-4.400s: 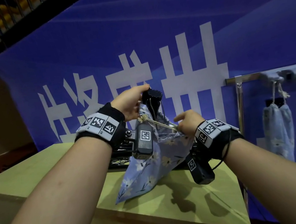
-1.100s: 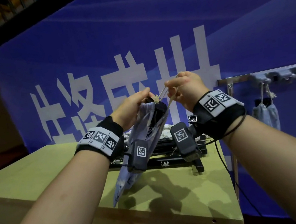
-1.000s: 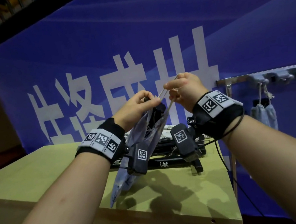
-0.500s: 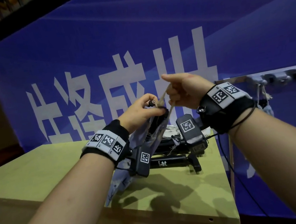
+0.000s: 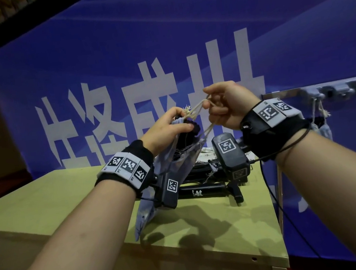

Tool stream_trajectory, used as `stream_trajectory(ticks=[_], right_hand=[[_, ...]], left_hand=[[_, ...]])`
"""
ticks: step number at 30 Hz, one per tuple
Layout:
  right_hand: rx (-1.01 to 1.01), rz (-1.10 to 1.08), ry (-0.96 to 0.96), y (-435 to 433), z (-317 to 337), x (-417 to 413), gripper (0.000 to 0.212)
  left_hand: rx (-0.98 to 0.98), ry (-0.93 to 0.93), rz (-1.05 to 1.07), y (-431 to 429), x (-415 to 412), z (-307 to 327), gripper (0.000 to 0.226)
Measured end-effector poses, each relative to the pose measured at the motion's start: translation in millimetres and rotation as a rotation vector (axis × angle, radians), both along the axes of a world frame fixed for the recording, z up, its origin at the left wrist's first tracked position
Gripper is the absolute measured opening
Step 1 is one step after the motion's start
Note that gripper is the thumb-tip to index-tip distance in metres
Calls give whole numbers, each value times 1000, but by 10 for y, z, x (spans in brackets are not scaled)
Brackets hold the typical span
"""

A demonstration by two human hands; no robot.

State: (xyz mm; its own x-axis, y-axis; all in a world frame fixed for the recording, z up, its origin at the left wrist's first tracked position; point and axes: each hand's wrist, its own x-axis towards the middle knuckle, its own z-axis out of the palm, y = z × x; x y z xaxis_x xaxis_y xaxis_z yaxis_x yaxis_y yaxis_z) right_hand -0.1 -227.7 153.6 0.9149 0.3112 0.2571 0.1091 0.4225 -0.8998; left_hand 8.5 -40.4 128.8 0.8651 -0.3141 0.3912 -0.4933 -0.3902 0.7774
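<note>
A light blue floral drawstring bag (image 5: 172, 165) hangs above the wooden table (image 5: 67, 194), with a black object (image 5: 191, 128) sticking out of its mouth. My left hand (image 5: 167, 128) grips the gathered neck of the bag. My right hand (image 5: 227, 105) is just to its right and slightly higher, fingers curled round the beige drawstring cord (image 5: 201, 111), which runs taut between both hands. The bag's lower corner reaches down to the table top.
Black folded gear (image 5: 207, 191) lies on the table behind the bag. A metal hook rail (image 5: 325, 90) at the right carries another floral bag (image 5: 323, 129) on a cord. A blue banner with white characters fills the background. The table's right edge is near my right forearm.
Over the earlier frames both hands lifted the bag off the table. My right hand has drawn the cord up and to the right, and the bag's mouth has gathered tighter.
</note>
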Motion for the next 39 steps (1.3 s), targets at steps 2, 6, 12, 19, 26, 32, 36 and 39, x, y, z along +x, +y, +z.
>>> stream_trajectory(ticks=[2,6,12,19,26,32,36,39], right_hand=[[-67,13,-3,-12,15,-8,40],[-62,-1,4,23,29,4,38],[118,-54,44,78,-18,-12,39],[259,-54,100,118,-50,-22,40],[264,-83,177,143,-8,-32,40],[290,-61,264,99,38,-44,39],[275,-52,220,107,-54,-34,39],[335,-29,197,106,-93,-36,38]], left_hand=[[3,4,-6,-11,6,4,18],[13,31,-24,-40,28,-45,25],[46,18,9,-78,31,-64,32],[-2,-28,-4,-34,15,-70,21],[15,-20,-1,4,-26,-37,19],[58,-7,42,-12,-22,-59,19],[81,-18,73,-37,20,-113,23],[100,-26,70,-31,19,-104,25]])
